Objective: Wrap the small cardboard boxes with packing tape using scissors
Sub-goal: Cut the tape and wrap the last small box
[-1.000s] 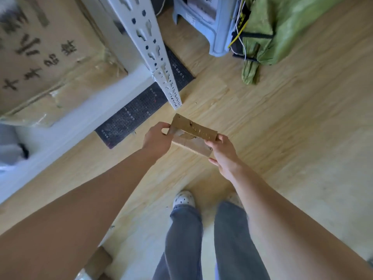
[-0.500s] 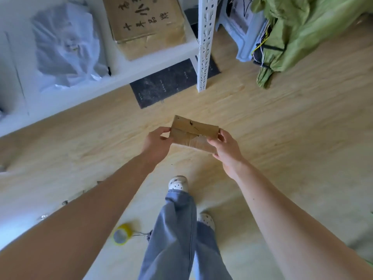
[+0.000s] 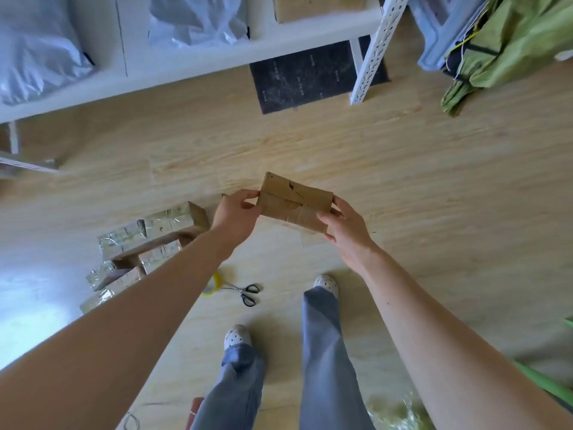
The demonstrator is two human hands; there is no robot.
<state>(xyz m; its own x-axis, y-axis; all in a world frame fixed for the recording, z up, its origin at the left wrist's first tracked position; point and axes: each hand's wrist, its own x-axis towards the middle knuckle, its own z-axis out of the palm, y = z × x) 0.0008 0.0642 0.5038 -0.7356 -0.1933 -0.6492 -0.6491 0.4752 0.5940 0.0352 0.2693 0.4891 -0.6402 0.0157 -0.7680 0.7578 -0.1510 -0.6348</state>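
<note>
Wood floor (image 3: 434,181); 1 cardboard box (image 3: 294,203), ends in firm grip of left hand (image 3: 235,212), right hand (image 3: 347,231)

I have open floor (image 3: 440,193) from one to four o'clock; taped boxes (image 3: 145,232) block eight, tape roll (image 3: 214,285) and scissors (image 3: 248,294) seven.

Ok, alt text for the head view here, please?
A person's left hand and right hand hold a small cardboard box by its ends above a wooden floor. Scissors, a yellow tape roll and a pile of taped boxes lie on it.
</note>
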